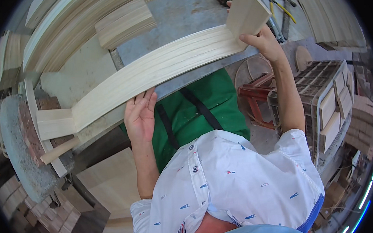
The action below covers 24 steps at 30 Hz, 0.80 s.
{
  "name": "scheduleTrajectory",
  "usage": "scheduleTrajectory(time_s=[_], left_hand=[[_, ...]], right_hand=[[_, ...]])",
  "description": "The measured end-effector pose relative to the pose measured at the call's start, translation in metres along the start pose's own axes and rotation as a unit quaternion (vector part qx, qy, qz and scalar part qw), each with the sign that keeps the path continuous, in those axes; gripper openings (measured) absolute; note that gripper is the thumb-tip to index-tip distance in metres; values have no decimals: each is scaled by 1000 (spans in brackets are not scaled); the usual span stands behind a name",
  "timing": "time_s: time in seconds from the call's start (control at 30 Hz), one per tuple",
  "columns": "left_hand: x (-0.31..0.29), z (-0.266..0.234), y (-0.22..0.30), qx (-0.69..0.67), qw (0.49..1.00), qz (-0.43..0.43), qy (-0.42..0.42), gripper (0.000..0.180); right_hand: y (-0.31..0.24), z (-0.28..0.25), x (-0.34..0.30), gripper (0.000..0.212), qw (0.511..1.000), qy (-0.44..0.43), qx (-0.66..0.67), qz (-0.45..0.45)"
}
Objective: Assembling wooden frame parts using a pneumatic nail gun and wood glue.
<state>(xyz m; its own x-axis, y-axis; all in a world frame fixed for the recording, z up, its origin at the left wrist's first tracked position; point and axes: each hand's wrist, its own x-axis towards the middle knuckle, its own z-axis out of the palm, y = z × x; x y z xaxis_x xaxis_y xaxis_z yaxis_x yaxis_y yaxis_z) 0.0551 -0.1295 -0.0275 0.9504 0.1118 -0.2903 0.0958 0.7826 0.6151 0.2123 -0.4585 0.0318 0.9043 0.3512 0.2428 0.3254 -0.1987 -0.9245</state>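
Note:
A long pale wooden board (153, 67) spans the bench, with a short board (248, 12) standing at its right end and another short board (55, 123) at its left end. My right hand (264, 43) grips the right corner, thumb on the near side; fingertips show behind the short board. Palm up, my left hand (141, 115) has its fingers stretched out against the long board's near edge. The fingertips are partly hidden at that edge. Below the left end a round wooden stick (60, 150) juts out.
Stacked boards (126, 23) lie at the back left. Pliers (283, 9) and a hammer (286, 14) lie at the far right. A crate (312, 83) with wood blocks stands right of me, beside a red stool (256, 97). Green cloth (207, 100) covers my lap.

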Motion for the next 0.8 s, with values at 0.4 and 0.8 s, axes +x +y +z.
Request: scheduleTrajectory(time_s=[0.4,0.8], left_hand=[[-15,20,17,525,850,40,-26,40],[50,-33,53,823,475,290,-110,77]], right_hand=[[33,-8,-25,31,982,5,-73,174],[72,-18,-46,28,982,65,-106,140]])
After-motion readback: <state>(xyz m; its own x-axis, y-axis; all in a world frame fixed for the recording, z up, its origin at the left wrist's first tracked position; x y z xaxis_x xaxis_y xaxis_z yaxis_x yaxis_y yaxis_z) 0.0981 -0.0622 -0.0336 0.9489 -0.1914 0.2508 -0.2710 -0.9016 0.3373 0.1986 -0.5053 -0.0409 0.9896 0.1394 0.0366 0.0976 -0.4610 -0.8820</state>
